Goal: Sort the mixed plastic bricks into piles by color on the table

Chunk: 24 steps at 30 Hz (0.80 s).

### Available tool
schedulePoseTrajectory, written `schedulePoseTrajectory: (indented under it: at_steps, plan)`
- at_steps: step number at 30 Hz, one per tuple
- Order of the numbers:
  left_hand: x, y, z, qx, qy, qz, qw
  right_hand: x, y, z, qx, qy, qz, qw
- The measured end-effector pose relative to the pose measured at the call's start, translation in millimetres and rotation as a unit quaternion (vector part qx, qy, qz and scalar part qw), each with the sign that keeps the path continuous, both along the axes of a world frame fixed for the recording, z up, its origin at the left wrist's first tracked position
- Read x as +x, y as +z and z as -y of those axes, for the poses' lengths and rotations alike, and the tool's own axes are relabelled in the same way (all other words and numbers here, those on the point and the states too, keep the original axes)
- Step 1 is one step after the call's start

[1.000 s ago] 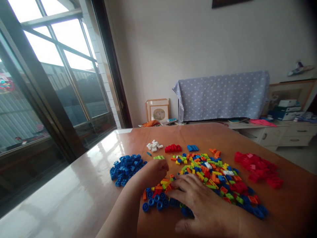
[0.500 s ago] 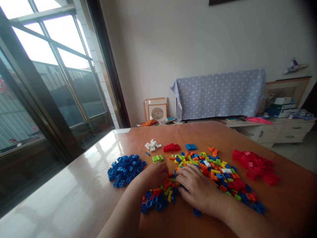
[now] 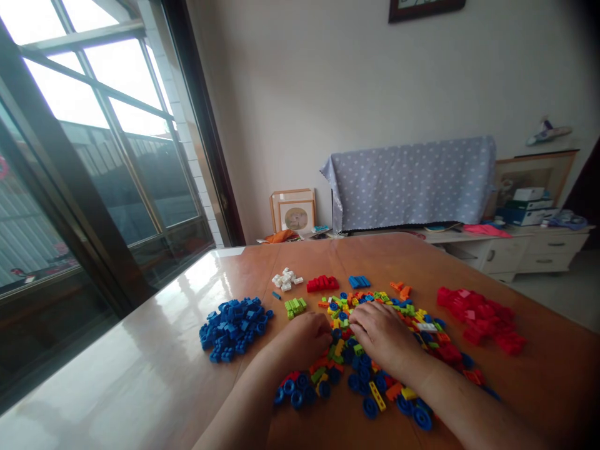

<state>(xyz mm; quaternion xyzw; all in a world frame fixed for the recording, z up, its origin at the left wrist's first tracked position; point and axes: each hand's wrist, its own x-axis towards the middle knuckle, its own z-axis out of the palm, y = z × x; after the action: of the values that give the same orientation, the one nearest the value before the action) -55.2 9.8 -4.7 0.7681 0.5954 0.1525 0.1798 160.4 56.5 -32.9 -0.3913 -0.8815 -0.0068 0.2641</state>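
Observation:
A mixed heap of small coloured bricks [image 3: 403,325] lies in the middle of the brown table [image 3: 154,369]. My left hand [image 3: 304,334] rests on the heap's left edge with its fingers curled under, and what they hold is hidden. My right hand [image 3: 382,334] lies palm down on the heap, fingers bent onto the bricks beside the left hand. Several blue round pieces [image 3: 300,394] lie near my forearms. Sorted groups stand apart: a blue pile [image 3: 232,320], a red pile [image 3: 482,315], and small white [image 3: 287,279], green [image 3: 295,306], red [image 3: 322,284] and blue [image 3: 359,282] groups.
A tall window [image 3: 94,144] runs along the left. Behind the table stand a cloth-covered object [image 3: 407,181], framed pictures [image 3: 294,212] on the floor and a low white cabinet [image 3: 515,250] with boxes. The table's left part is glossy.
My right hand has moved from the near edge of the heap up and away into its middle. Bricks near my forearms are now spread out. The left hand has shifted a little.

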Motion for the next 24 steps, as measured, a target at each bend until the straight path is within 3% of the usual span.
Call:
schedulePoseTrajectory:
  at_steps: [7, 11, 18, 24]
  plan:
    - [1, 7.1, 1, -0.027, -0.006, 0.040, 0.999, 13, -0.6, -14, -0.004, -0.068, 0.001, 0.998]
    - [1, 7.6, 2, 0.019, 0.014, 0.024, 0.999, 21, 0.4, -24, -0.003, -0.090, -0.014, 0.996]
    - [-5, 3.7, -3, 0.086, 0.057, -0.002, 0.995, 18, 0.0, -25, -0.020, -0.040, -0.055, 0.997]
    - [7, -5.3, -6, 0.088, 0.004, -0.020, 0.996, 14, 2.7, -21, -0.024, -0.037, -0.073, 0.996]
